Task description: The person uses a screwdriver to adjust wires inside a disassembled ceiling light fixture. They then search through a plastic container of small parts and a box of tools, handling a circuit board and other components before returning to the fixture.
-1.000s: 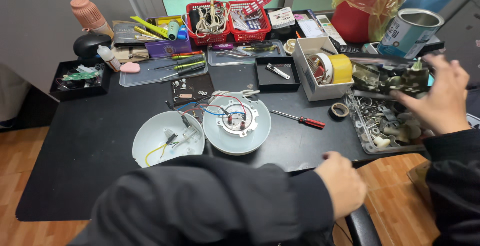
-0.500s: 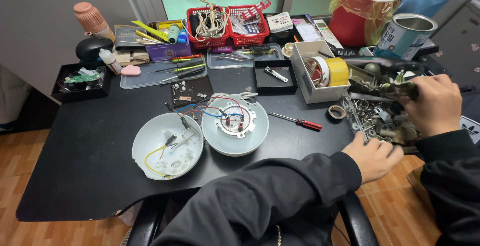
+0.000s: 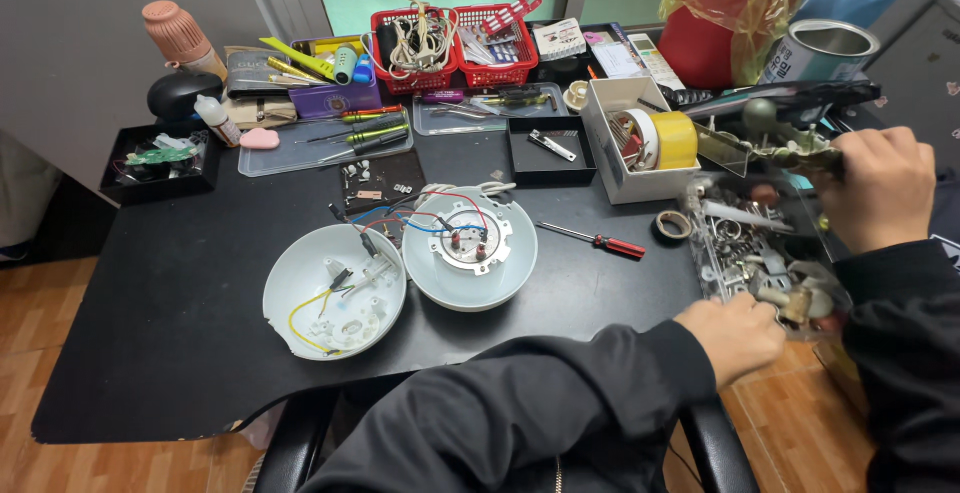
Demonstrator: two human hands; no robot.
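With the round white plastic appliance shell point(image 3: 400, 278) lying opened in two halves (wires exposed), the left hand point(image 3: 738, 335) is curling loosely at the clear plastic parts tray point(image 3: 722, 271) while the right hand point(image 3: 872, 185) is closing on a greenish metal part point(image 3: 795, 156) above it.

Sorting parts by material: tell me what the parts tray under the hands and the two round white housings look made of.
The parts tray looks like clear hard plastic: its walls are see-through and glossy. What fills it is mostly metal by its grey shine. The left hand rests at its near edge; the right hand holds something over it. The two round housings look like moulded white plastic, smooth and matte, with ribs inside.
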